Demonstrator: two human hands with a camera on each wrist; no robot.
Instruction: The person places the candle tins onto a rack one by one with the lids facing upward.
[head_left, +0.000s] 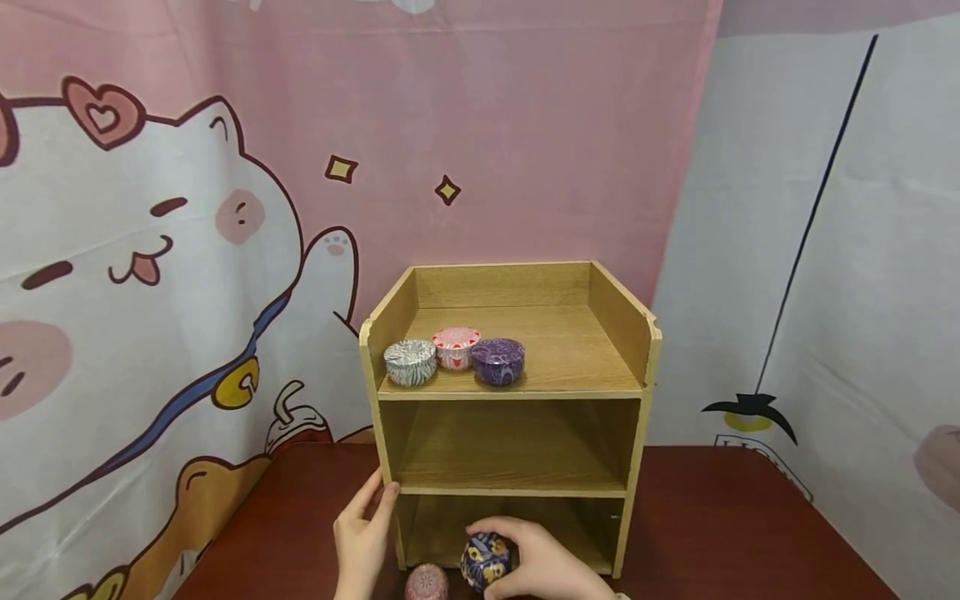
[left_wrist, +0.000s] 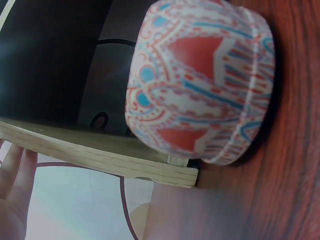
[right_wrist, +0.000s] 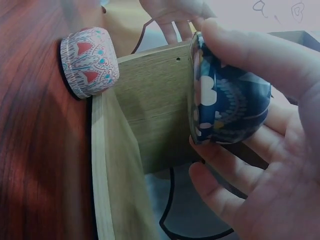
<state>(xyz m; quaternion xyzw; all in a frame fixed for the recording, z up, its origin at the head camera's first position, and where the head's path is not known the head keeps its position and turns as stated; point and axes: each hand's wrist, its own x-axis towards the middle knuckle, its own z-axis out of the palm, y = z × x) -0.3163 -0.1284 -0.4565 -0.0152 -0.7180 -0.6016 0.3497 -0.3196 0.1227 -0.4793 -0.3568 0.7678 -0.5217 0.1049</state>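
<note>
Holding the blue patterned tin [head_left: 482,565] by its sides between thumb and fingers of the right hand [head_left: 538,562], presumably for security, above the table [head_left: 712,517] before the wooden shelf [head_left: 510,283], and resting straight fingers of the left hand [head_left: 360,533] against its left side, probably to steady it.

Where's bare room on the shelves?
Top shelf: bare between purple tin and right panel. Middle shelf: bare, left panel to right. Crowded: top front left, zebra-striped tin and heart-patterned tin; bottom front, right hand holding blue tin near pink tin.
</note>
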